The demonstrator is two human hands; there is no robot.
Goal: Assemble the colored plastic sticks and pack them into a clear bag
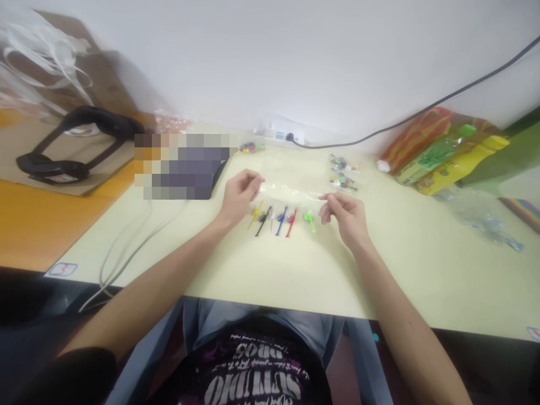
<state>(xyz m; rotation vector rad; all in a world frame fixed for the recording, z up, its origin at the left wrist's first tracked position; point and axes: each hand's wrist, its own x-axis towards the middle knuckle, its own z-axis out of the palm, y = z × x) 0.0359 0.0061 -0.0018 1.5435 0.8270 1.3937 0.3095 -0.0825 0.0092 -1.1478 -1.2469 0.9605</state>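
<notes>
Between my two hands a clear plastic bag is stretched just above the table. My left hand pinches its left end with thumb and fingers. At the other end my right hand grips the plastic, fingers curled. In a row below the bag lie several small plastic pieces with thin sticks: a yellow one, a black one, a white one, a blue one, a red one and, slightly apart near my right hand, a green one.
Small bags of coloured pieces lie behind my right hand; another coloured bundle is at the back. A power strip stands by the wall. Bottles and crumpled plastic are right. Left are a dark device, cables and a black frame.
</notes>
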